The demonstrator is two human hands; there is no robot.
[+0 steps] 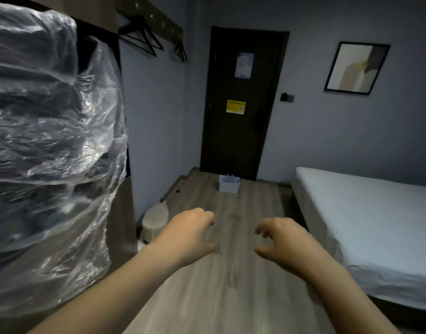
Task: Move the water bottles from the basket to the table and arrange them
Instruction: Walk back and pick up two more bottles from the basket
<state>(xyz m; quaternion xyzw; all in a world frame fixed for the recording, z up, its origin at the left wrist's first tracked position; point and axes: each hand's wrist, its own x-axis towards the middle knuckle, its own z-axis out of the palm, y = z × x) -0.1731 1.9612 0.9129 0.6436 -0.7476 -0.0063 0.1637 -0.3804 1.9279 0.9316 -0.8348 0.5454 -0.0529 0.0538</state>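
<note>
I see the water bottles [230,178] sitting in the white basket [228,188] on the floor [231,285] by the dark door [240,131], well apart from my hands. My left hand [190,235] and right hand [281,242] hover loosely curled, holding nothing. A bed [376,225] lies to the right.

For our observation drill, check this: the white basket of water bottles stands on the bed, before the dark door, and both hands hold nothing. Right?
No. The head view shows the white basket of water bottles on the wooden floor, not the bed. It does stand before the dark door, and the left hand and right hand hold nothing.
</note>
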